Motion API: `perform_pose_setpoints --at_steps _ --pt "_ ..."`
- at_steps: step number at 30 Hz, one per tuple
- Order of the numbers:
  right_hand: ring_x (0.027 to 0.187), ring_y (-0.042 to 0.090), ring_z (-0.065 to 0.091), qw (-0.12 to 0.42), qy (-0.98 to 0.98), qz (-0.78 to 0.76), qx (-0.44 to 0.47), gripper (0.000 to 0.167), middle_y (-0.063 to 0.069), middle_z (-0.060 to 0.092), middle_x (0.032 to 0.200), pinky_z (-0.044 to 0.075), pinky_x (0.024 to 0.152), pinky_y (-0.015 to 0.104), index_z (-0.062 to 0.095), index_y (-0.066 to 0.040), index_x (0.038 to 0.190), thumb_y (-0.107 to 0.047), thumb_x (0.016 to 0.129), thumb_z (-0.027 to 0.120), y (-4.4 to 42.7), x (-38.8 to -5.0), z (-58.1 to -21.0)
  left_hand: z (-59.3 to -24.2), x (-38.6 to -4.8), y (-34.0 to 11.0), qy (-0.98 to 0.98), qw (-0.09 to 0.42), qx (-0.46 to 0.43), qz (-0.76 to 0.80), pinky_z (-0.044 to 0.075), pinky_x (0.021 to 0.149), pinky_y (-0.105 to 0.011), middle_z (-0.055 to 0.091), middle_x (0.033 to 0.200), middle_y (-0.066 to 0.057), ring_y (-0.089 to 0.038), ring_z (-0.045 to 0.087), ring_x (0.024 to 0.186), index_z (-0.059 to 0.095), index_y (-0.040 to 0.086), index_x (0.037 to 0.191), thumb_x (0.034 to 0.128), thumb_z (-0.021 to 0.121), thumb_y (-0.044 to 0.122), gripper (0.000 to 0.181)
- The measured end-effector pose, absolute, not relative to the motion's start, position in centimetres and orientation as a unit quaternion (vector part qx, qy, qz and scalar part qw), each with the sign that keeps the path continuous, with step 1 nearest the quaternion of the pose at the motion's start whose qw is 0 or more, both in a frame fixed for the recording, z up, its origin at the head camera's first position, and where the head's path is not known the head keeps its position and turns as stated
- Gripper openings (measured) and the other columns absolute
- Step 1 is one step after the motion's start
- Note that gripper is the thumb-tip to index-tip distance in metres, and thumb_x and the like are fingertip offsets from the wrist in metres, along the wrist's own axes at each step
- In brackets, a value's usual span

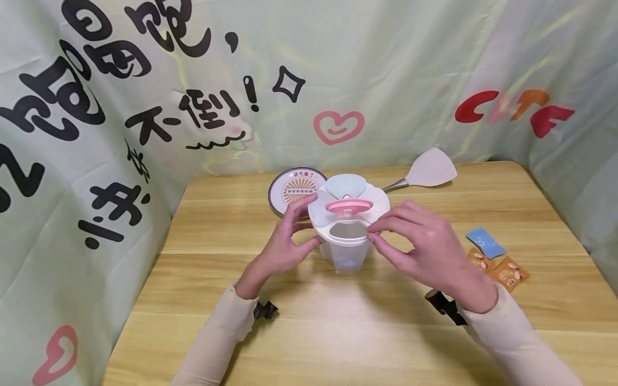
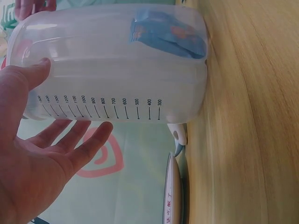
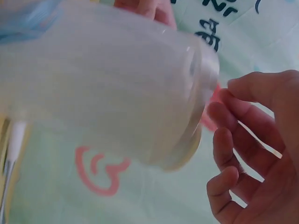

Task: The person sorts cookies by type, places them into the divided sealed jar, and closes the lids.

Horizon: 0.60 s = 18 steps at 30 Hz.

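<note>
A tall translucent container (image 1: 348,256) with a measuring scale stands on the table. Its white lid (image 1: 318,209) has a pale blue section, a raised pink flap (image 1: 350,206) and an oval opening in front. Through the wall, a blue packet (image 2: 170,35) shows near the bottom. My left hand (image 1: 282,244) grips the container's left side near the top, thumb and fingers on either side. My right hand (image 1: 427,244) is at the lid's right front edge, fingers bent and thumb close to the index finger. Nothing shows between those fingertips.
Behind the container lie a round plate (image 1: 280,195) with a sunburst print and a pale spatula (image 1: 431,170) with a metal neck. To the right are a blue packet (image 1: 485,242) and orange packets (image 1: 509,273). A printed curtain (image 1: 386,80) hangs around the wooden table.
</note>
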State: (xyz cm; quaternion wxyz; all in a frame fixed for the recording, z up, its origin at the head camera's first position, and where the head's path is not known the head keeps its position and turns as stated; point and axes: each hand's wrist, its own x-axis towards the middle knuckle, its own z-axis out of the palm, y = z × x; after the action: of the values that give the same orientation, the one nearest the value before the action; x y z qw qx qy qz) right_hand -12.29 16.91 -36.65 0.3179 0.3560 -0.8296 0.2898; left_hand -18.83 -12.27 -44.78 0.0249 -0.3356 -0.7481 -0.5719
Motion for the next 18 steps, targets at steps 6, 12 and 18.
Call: perform_pose_setpoints --at_steps 6,12,18 --pt "0.083 0.012 0.066 0.33 -0.836 0.312 0.308 0.047 -0.002 0.079 0.089 0.051 0.077 0.012 0.084 -0.013 0.094 -0.051 0.109 0.061 20.0 -12.4 -37.6 -44.9 -18.9 -12.4 -0.749 0.024 -0.334 -0.571 0.064 0.108 -0.044 0.048 0.168 -0.016 -0.04 0.063 0.136 0.035 0.01 0.163 0.0916 0.081 -0.009 0.087" --pt "0.084 0.005 0.061 0.306 -0.853 0.331 0.262 0.013 0.001 0.081 0.091 0.046 0.076 0.009 0.084 -0.013 0.097 -0.026 0.098 0.083 23.4 -12.6 -38.7 -44.9 -18.9 -12.4 -0.748 0.021 -0.334 -0.573 0.063 0.109 -0.045 0.046 0.17 -0.015 -0.04 0.063 0.138 0.034 0.01 0.163 0.0921 0.08 -0.009 0.087" --pt "0.084 -0.004 0.056 0.271 -0.892 0.3 0.204 0.031 0.0 0.08 0.091 0.044 0.071 0.01 0.083 -0.013 0.098 0.007 0.077 0.092 26.6 -12.9 -39.9 -44.7 -18.8 -12.4 -0.749 0.018 -0.332 -0.573 0.063 0.11 -0.046 0.046 0.17 -0.014 -0.039 0.062 0.138 0.035 0.01 0.163 0.0922 0.081 -0.008 0.087"
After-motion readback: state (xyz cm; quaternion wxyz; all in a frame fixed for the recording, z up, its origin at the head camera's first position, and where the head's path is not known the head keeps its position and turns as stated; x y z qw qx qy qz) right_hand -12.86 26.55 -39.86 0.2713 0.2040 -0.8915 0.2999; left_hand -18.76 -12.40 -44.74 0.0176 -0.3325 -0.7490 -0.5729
